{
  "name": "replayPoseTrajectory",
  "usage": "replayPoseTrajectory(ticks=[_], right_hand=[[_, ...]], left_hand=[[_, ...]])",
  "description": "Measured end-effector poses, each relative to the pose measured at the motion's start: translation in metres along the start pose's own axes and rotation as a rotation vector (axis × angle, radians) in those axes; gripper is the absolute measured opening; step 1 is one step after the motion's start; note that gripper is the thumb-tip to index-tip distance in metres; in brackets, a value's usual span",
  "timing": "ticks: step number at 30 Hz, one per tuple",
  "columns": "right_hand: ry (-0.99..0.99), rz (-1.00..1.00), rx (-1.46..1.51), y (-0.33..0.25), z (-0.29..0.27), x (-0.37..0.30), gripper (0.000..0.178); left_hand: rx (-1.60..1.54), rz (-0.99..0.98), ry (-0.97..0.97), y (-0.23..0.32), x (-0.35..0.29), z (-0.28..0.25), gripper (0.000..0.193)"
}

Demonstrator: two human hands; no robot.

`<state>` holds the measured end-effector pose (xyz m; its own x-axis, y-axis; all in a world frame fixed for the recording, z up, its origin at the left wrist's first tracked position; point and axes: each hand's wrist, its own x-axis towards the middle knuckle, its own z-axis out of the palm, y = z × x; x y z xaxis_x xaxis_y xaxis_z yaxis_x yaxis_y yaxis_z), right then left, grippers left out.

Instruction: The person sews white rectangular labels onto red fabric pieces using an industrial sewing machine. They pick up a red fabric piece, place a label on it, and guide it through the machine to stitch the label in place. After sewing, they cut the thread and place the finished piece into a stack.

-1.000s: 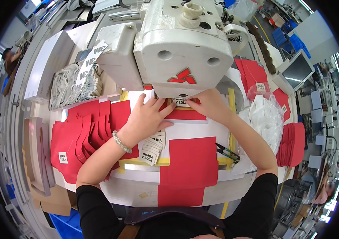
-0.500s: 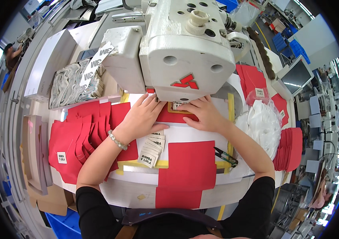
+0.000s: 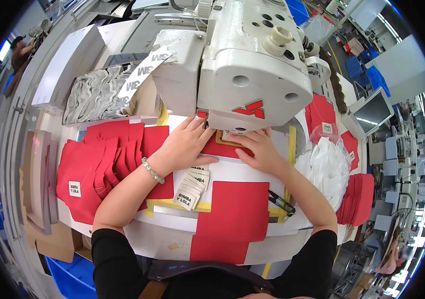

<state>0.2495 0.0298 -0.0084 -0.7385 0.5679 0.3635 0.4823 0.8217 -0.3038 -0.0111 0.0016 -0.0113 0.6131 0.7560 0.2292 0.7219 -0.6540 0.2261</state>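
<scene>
Under the head of a white sewing machine [image 3: 257,79] lies a red fabric piece [image 3: 217,150]. A yellow-edged frame [image 3: 221,140] rests on it around a pale label, mostly hidden by the machine and my fingers. My left hand [image 3: 185,145] lies flat at the fabric's left side, fingers stretched forward and thumb out to the right. On the other side, my right hand [image 3: 259,150] has its fingers spread over the frame's right part, thumb apart. Neither hand grips anything. Below my left thumb, several pale labels [image 3: 192,187] lie in an overlapping row.
Red fabric pieces [image 3: 85,172] overlap at the left, below a box of white cloth strips [image 3: 95,94]. Before me lie more red pieces [image 3: 232,209]. Thread snips [image 3: 281,203] lie near my right forearm, beside a white bundle in plastic [image 3: 324,167] and a red stack [image 3: 356,199].
The view has shifted and tilted slightly, so the machine stands farther right in it. Both hands stay on the red fabric under the machine head, with little visible movement.
</scene>
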Motion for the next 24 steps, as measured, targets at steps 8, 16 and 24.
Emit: replayPoseTrajectory(ticks=[8,16,24], right_hand=[[0.019,-0.106,-0.166,0.0051,0.0043,0.0018,0.032],[0.007,-0.096,-0.17,-0.0006,0.0056,0.0051,0.032],[0.02,-0.058,-0.153,-0.0029,0.0072,0.0035,0.033]], left_hand=[[0.011,0.009,0.02,0.0015,-0.0011,0.0005,0.08],[0.026,0.012,0.029,0.0024,-0.0018,0.0001,0.08],[0.016,0.003,0.011,0.0028,-0.0025,-0.0008,0.08]])
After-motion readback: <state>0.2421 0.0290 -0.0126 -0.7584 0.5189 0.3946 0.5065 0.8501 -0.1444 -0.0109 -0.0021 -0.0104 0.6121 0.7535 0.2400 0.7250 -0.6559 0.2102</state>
